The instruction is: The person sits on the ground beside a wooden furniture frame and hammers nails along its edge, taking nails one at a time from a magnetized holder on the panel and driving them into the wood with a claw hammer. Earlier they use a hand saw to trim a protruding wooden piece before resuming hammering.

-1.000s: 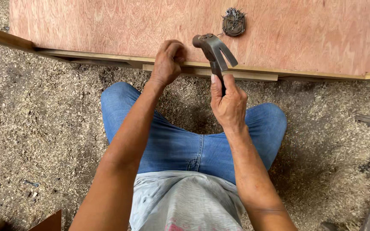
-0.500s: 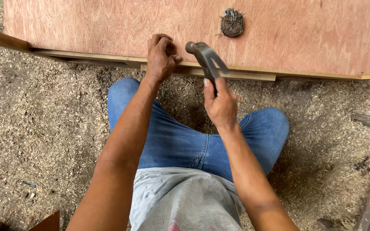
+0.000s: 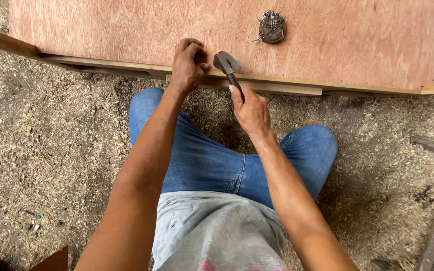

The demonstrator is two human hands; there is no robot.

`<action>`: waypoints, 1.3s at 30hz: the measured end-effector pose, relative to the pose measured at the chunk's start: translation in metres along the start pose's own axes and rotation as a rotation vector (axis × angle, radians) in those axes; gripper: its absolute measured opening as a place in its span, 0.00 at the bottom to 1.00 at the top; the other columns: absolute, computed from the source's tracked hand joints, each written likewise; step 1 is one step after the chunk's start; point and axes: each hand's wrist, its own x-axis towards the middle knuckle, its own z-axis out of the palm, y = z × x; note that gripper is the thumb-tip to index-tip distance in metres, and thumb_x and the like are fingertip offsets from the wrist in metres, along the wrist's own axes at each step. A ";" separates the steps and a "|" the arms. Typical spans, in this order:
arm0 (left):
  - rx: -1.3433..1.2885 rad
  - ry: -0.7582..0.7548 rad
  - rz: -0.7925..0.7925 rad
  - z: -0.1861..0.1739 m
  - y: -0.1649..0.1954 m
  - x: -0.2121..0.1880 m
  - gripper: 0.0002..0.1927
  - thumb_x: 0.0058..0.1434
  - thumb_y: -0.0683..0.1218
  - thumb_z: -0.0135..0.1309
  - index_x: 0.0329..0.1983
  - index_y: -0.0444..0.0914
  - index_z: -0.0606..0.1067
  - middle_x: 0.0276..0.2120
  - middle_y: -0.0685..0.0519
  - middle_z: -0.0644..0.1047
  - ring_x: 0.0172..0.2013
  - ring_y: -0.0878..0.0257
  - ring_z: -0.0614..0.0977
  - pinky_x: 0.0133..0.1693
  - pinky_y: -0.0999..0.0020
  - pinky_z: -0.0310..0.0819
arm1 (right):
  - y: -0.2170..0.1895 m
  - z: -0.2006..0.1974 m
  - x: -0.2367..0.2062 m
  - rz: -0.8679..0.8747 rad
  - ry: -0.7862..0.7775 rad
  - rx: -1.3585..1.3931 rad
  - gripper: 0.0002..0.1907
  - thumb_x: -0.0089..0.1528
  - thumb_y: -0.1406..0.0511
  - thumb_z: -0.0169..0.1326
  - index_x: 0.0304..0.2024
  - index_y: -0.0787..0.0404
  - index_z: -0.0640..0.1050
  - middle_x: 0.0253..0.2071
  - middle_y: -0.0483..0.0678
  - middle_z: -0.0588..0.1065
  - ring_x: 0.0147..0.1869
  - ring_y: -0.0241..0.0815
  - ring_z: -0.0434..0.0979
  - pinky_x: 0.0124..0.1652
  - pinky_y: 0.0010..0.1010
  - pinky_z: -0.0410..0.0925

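Nailing the reddish plywood sheet point(image 3: 327, 45) along its near edge.

The right hand point(image 3: 251, 111) is closed firmly around the handle of the dark steel claw hammer point(image 3: 227, 64), whose head is low, just at the sheet edge above the pale wooden strip point(image 3: 277, 86). The left hand point(image 3: 188, 65) rests on the same edge with fingers pinched together beside the hammer head, likely holding a nail, but the nail itself is too small to see. A small round tin of nails point(image 3: 271, 27) lies further back on the sheet. I judge the nail is being started; the next blow needs a short, straight stroke, with the pinching fingers kept out of the hammer's way.
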 end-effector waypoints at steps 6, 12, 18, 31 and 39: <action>0.040 0.005 -0.019 0.001 0.000 0.001 0.14 0.49 0.35 0.67 0.38 0.33 0.76 0.50 0.49 0.73 0.46 0.57 0.80 0.48 0.68 0.81 | -0.013 -0.010 -0.005 -0.017 0.144 0.128 0.16 0.76 0.58 0.48 0.63 0.57 0.72 0.27 0.54 0.76 0.26 0.51 0.79 0.22 0.42 0.70; 0.078 0.009 -0.007 0.002 0.003 0.003 0.11 0.51 0.35 0.65 0.37 0.33 0.77 0.50 0.49 0.73 0.47 0.57 0.80 0.49 0.67 0.82 | -0.007 -0.004 0.003 0.027 0.043 0.036 0.12 0.73 0.57 0.54 0.45 0.59 0.77 0.22 0.56 0.76 0.24 0.54 0.80 0.22 0.46 0.68; 0.084 0.048 0.036 0.000 0.005 -0.002 0.16 0.49 0.36 0.68 0.40 0.31 0.77 0.49 0.48 0.73 0.47 0.55 0.79 0.49 0.63 0.81 | -0.004 0.003 -0.002 0.048 0.079 0.083 0.13 0.73 0.57 0.52 0.45 0.61 0.75 0.20 0.54 0.76 0.22 0.52 0.80 0.20 0.45 0.68; 0.179 0.019 0.030 0.004 0.004 0.000 0.12 0.50 0.37 0.68 0.36 0.34 0.77 0.50 0.49 0.71 0.50 0.55 0.75 0.53 0.66 0.77 | 0.026 -0.008 -0.017 0.188 0.072 -0.035 0.14 0.73 0.56 0.53 0.43 0.60 0.76 0.18 0.54 0.74 0.22 0.54 0.79 0.19 0.44 0.66; 0.136 -0.002 -0.031 0.003 0.009 -0.003 0.11 0.51 0.36 0.66 0.36 0.33 0.76 0.49 0.49 0.73 0.51 0.54 0.75 0.52 0.62 0.76 | 0.034 -0.001 -0.018 0.148 0.086 0.028 0.17 0.75 0.55 0.46 0.43 0.61 0.74 0.16 0.41 0.68 0.15 0.35 0.67 0.11 0.32 0.61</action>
